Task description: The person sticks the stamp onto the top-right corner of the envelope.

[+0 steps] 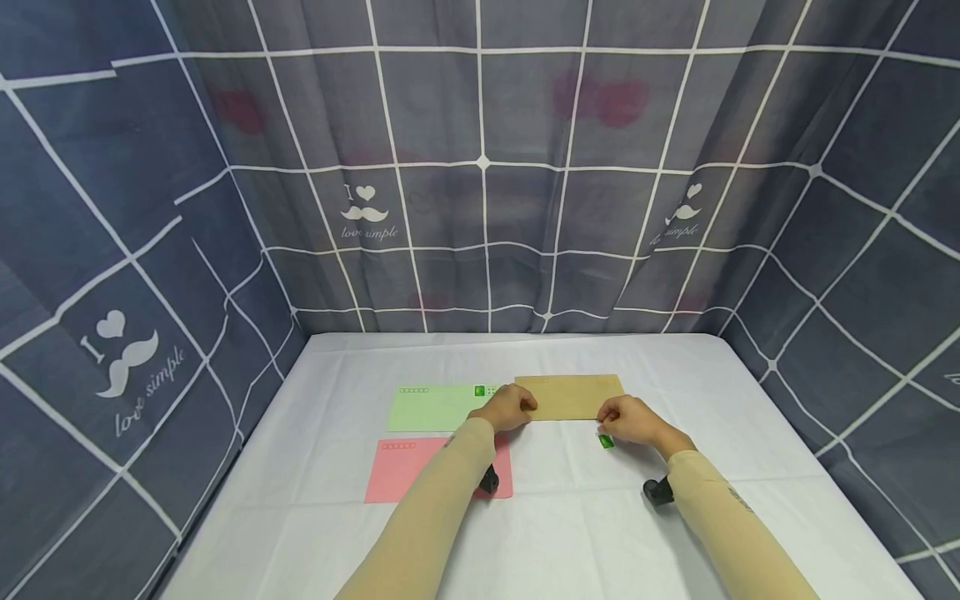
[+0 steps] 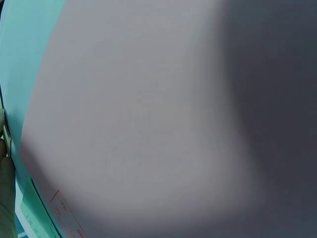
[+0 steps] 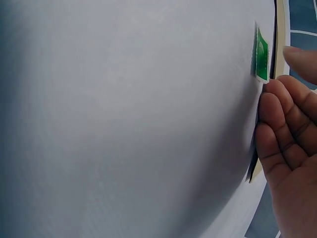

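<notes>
A brown envelope (image 1: 570,397) lies toward the back of the white table. My left hand (image 1: 510,407) pinches its near left corner; in the left wrist view only a sliver of that hand (image 2: 7,198) shows at the edge. My right hand (image 1: 630,419) is at the near right corner. In the right wrist view, its fingers (image 3: 275,116) are loosely bent at the envelope's edge (image 3: 280,44), with the thumb apart from them. Just in front of the right fingertips sits a small green stamp (image 1: 606,441), tilted up in the right wrist view.
Left of the brown envelope lies a light green envelope (image 1: 431,408) with a green stamp (image 1: 480,390) in its upper right corner. Nearer is a pink envelope (image 1: 405,471), partly covered by the left sleeve (image 1: 442,500). Dark gridded curtains (image 1: 525,208) enclose the table's back and sides.
</notes>
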A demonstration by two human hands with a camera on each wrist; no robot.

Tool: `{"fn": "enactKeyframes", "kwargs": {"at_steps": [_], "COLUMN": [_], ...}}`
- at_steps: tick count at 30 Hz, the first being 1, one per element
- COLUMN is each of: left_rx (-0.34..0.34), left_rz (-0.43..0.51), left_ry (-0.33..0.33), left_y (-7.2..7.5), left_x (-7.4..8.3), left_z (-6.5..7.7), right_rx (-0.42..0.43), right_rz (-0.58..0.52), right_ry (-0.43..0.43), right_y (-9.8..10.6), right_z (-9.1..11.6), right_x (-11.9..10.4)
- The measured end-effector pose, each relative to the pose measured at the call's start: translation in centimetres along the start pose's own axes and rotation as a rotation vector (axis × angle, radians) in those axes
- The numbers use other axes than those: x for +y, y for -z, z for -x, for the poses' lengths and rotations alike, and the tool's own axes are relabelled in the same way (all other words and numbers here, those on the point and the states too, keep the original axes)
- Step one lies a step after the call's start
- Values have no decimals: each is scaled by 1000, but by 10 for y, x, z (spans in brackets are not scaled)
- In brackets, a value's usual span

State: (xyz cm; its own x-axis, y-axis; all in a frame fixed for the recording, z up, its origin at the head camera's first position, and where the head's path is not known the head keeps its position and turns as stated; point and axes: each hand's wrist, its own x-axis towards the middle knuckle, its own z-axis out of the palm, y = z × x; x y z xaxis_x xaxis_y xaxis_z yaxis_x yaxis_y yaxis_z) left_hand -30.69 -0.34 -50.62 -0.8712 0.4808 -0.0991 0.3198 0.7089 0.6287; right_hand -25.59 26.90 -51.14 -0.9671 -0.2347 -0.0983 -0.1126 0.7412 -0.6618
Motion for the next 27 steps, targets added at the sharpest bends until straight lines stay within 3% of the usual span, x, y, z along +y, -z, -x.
{"fn": "enactKeyframes", "kwargs": {"at_steps": [11, 20, 27], "left_rx": [7, 17, 15], "left_rz": [6, -14, 8], "left_ry": [23, -15, -6], "left_y": [0, -1, -1], "left_x": [0, -1, -1], "left_z": [-1, -1, -1], "right_rx": [-30, -45, -39], "right_rz": [9, 10, 4], "right_ry": [15, -6, 11], "right_y": [3, 4, 2], "right_z": [4, 4, 7], "right_x": [2, 3, -1]}}
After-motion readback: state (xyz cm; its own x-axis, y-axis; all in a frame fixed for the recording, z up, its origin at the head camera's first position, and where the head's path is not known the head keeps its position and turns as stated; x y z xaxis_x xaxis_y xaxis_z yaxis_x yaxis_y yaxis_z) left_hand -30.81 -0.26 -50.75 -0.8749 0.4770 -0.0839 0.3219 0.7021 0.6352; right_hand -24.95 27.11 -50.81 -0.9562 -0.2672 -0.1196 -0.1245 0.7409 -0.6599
